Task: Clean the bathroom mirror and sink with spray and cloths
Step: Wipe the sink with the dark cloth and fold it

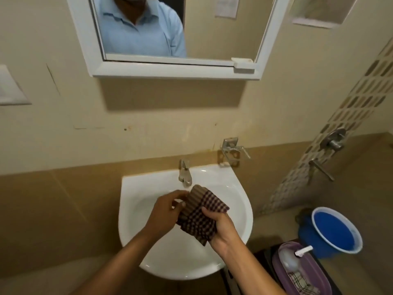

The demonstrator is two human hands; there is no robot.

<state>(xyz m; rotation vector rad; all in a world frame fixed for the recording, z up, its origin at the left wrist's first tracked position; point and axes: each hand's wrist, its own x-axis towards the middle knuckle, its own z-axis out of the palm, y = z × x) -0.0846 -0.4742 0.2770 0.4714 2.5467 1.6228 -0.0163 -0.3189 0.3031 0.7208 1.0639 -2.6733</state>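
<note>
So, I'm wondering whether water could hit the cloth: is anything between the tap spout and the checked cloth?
No. In the head view, the tap sits just above the checked cloth; only bare sink shows between them.

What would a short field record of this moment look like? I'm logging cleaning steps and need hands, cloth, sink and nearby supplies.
left hand: grips the left edge of the checked cloth
right hand: grips the cloth's lower right part
cloth position: held over the white sink basin, below the tap
mirror: on the wall above the sink
spray bottle: lying in a purple tub, right of the sink
blue bucket: on the floor, far right
</note>
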